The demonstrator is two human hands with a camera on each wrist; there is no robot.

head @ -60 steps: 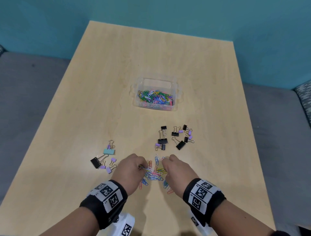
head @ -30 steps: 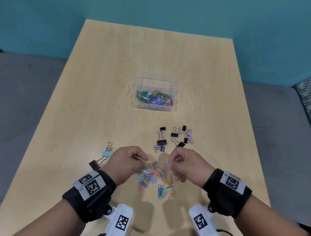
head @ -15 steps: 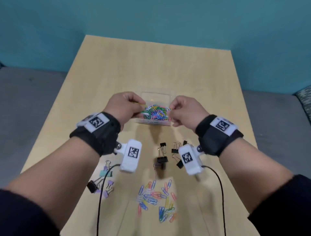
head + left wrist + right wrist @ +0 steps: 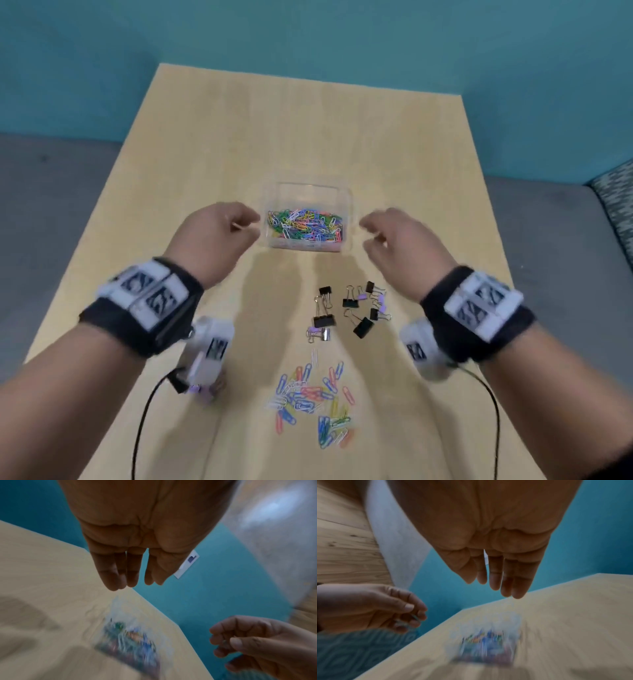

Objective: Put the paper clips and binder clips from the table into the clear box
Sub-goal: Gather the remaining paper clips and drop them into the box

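A: Left hand [image 4: 219, 236] first. Fingers [image 4: 132, 572] hang straight and close together in its wrist view, thumb tucked, nothing between them. From the head view the fist looks loosely curled, knuckles up, raised over the light wooden surface [image 4: 205, 144], just left of the clear plastic box [image 4: 346, 195].

B: Right hand [image 4: 399, 240]?

A: Mirrored. Fingers [image 4: 508, 577] hang loose and empty in its own view; in the left wrist view thumb and fingertips look drawn together, maybe on something small. Too blurred, cannot tell. It sits just right of the box, not touching.

B: Wrists?

A: Both forearms angle inward, black wristbands [image 4: 144, 308] with white marker tags, white camera units below.

B: Task items?

A: Box holds a heap of coloured paper clips [image 4: 305, 228]. Loose coloured paper clips [image 4: 311, 401] lie scattered near the person. Black and purple binder clips [image 4: 349, 311] sit between that pile and the box. A few more binder clips [image 4: 197, 389] lie under the left wrist, mostly hidden.
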